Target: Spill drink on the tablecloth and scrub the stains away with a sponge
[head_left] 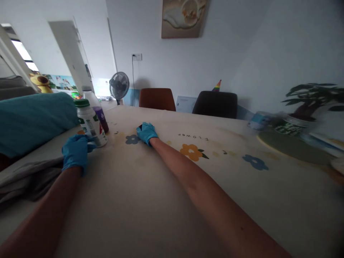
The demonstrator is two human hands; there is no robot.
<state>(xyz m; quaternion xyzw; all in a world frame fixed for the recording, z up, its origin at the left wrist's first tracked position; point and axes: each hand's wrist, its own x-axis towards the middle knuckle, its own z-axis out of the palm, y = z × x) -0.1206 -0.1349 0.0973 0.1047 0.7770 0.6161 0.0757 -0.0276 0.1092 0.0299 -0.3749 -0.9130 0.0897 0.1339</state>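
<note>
A gloved right grip (pixel 147 134) clasps a dark item (pixel 140 127) on the flower-printed tabletop (pixel 129 200). The left grip (pixel 75 153), beside a rounded bottle (pixel 91 124) and rumpled cloth (pixel 37 179), is unclear.

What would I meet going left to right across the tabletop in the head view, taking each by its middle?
Gray cloth, gloved left hand, green-capped white bottle, gloved right hand, orange flower print, right-side blue flower print, green mat.

In blue gloves (pixel 72 154), my left grip (pixel 86 143) is right at a white, green-capped bottle (pixel 90 123); my right grip (pixel 146 133) curls over a dark, mostly hidden object (pixel 140 127) on the flower-printed surface (pixel 129 208). A grey cloth (pixel 34 179) lies to my left; two chairs (pixel 156 99) stand beyond.
</note>
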